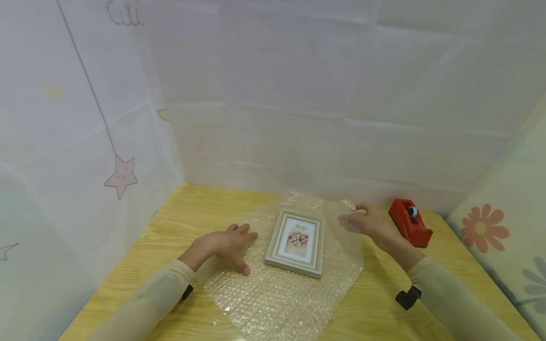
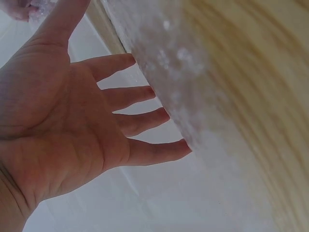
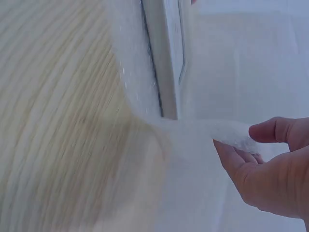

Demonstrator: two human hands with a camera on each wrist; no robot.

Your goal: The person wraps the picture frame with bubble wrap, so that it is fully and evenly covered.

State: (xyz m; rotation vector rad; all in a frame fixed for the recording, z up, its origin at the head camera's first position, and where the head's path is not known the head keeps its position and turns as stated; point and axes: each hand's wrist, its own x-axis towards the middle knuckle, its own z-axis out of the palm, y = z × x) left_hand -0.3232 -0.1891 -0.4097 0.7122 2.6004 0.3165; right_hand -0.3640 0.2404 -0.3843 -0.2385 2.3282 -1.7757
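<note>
A picture frame (image 1: pixel 276 255) with a pale border and a flower print lies face up on a sheet of bubble wrap (image 1: pixel 281 303). Left of it, my left hand (image 1: pixel 226 246) rests with spread fingers on the wrap; in the left wrist view its straight fingertips (image 2: pixel 159 114) touch the sheet's surface. My right hand (image 1: pixel 368 222) pinches the sheet's right corner between thumb and fingers. That corner is lifted off the table, as the right wrist view shows beside the frame's edge (image 3: pixel 164 63).
A red tape dispenser (image 1: pixel 409 225) stands on the wooden table (image 1: pixel 204 203) beyond the right hand. Pale printed sheets (image 1: pixel 273 142) hang behind and at both sides of the table.
</note>
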